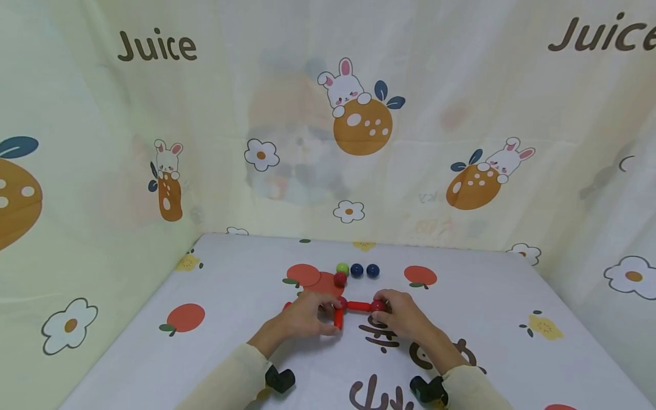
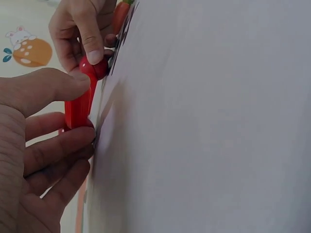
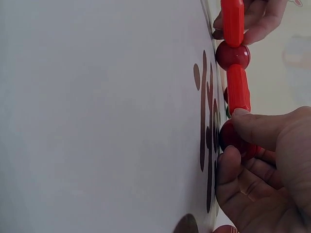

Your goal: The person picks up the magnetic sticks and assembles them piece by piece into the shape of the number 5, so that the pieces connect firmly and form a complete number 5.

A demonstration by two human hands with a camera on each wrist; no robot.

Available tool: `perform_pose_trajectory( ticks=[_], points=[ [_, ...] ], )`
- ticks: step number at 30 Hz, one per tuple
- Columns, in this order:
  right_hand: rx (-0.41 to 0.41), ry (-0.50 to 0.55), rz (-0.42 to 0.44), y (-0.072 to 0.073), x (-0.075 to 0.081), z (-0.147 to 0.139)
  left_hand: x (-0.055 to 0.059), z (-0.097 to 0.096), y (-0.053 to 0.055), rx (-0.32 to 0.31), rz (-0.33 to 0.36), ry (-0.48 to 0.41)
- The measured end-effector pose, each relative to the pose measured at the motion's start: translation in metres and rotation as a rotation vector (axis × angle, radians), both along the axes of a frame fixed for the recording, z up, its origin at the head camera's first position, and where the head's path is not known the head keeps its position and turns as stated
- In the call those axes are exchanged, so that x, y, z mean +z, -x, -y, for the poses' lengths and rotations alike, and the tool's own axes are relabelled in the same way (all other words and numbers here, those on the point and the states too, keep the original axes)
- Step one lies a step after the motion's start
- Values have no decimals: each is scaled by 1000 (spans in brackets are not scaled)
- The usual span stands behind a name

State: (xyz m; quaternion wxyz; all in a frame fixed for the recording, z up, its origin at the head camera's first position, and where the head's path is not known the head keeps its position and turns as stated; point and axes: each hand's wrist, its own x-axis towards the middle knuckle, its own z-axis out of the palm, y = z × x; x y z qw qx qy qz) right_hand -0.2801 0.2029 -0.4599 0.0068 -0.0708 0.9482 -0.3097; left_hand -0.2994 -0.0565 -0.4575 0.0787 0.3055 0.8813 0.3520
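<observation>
My left hand pinches a red ribbed rod between thumb and fingers. That rod meets a shiny red ball, from which a second red rod runs to the right. At this second rod's far end is another red ball, pinched by the thumb and fingers of my right hand. The joined pieces lie low over the table top. A bit of red peeks out left of my left hand; the rest of it is hidden behind the hand.
Behind the hands sit a green ball, two dark blue balls and a dark red ball. The white tablecloth carries printed fruit and lettering. A patterned curtain hangs behind and at both sides.
</observation>
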Motion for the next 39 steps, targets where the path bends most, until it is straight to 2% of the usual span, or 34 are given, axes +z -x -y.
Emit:
perform_pose_trajectory(
  ticks=[10,14,20,30,39],
  points=[
    [0,3,7,1,0,-1,0,-2,3,-51,-7,-2],
    [12,2,10,1,1,-2,-3,-2,5,-50,9,-9],
    [17,11,18,3,3,-2,-6,-2,9,-9,32,-69],
    [-4,9,45,6,5,-2,-10,-9,16,49,-24,-113],
    [25,21,75,9,9,-4,-14,-11,15,84,-63,-146]
  ],
)
